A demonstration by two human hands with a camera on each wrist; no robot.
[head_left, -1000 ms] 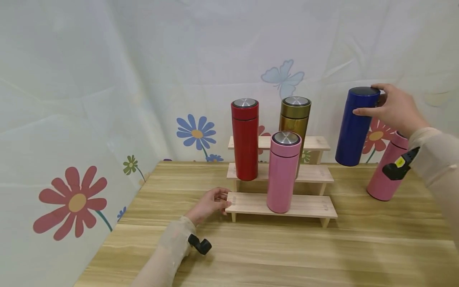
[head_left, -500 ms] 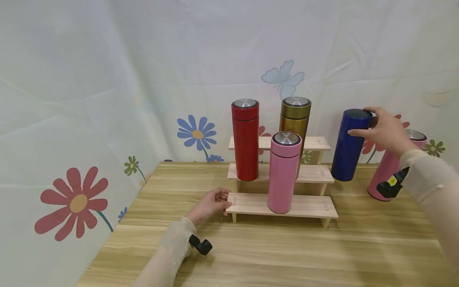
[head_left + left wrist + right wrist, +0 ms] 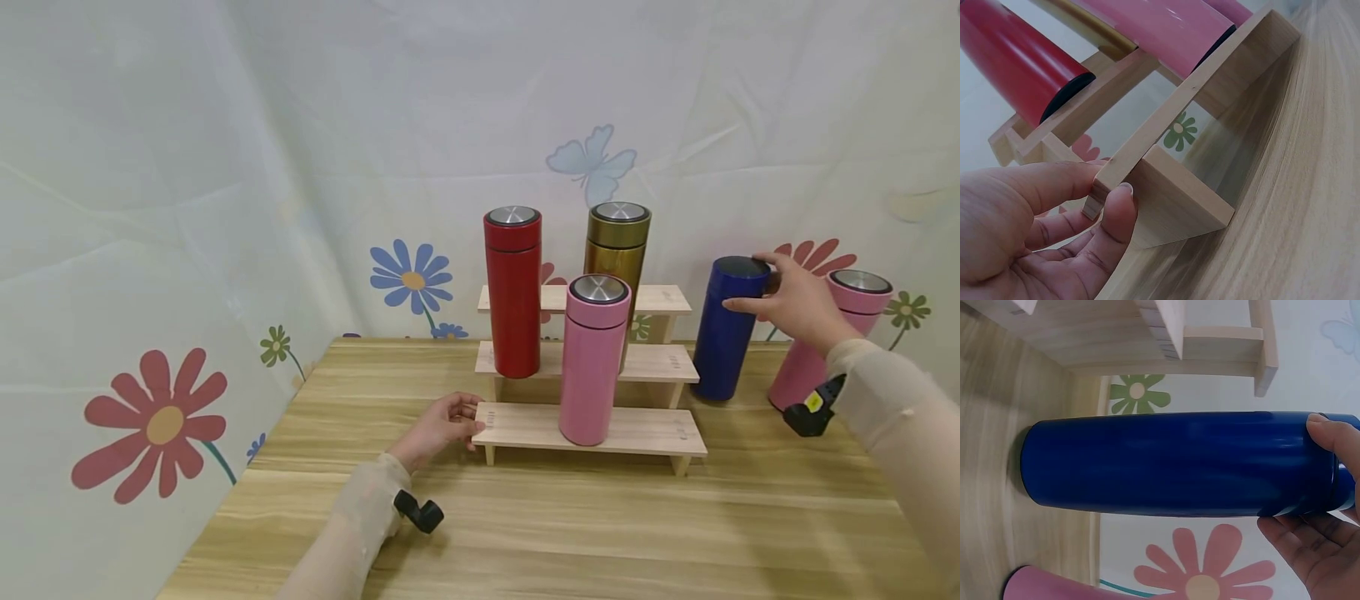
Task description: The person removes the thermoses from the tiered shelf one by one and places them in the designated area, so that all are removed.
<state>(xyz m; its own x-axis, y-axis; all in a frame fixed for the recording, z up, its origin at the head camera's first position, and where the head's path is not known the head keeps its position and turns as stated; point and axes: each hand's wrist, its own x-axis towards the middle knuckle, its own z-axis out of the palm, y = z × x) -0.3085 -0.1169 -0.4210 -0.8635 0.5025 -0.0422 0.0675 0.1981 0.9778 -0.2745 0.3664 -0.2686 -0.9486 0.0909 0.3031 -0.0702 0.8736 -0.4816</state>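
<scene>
My right hand (image 3: 801,302) grips a blue thermos bottle (image 3: 726,333) near its dark lid, thumb on one side and fingers on the other. The bottle stands upright right of the three-step wooden stand (image 3: 652,429); its base is at or just above the tabletop, I cannot tell which. My left hand (image 3: 1054,225) pinches the left end of the stand's lowest shelf (image 3: 1166,115) between thumb and fingers. A pink thermos bottle (image 3: 592,375) stands on that shelf. On the middle shelf is a red thermos bottle (image 3: 513,300), with a gold one (image 3: 618,246) partly hidden behind the pink.
A second pink thermos bottle (image 3: 858,300) stands on the wooden table (image 3: 570,525) at the right, partly behind my right wrist. A pale cloth (image 3: 420,125) printed with flowers and a butterfly hangs behind and at the left.
My right hand has lowered the blue thermos bottle beside the stand, shifting it slightly left. More of the second pink bottle shows. My left hand stays on the shelf end.
</scene>
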